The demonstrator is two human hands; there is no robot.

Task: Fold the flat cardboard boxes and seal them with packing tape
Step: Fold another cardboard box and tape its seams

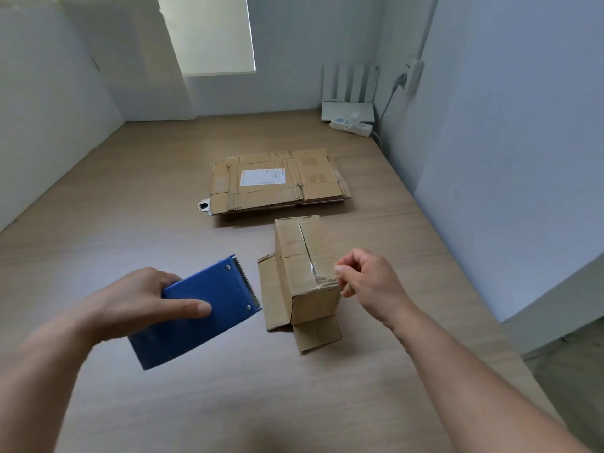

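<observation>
Standing on the surface, the folded box has clear tape along its top seam. Left of it, the left hand grips a blue tape dispenser. The right hand, fingers curled, sits at the box's right top edge; whether it pinches anything is unclear. Flat cardboard boxes lie behind the box.
</observation>
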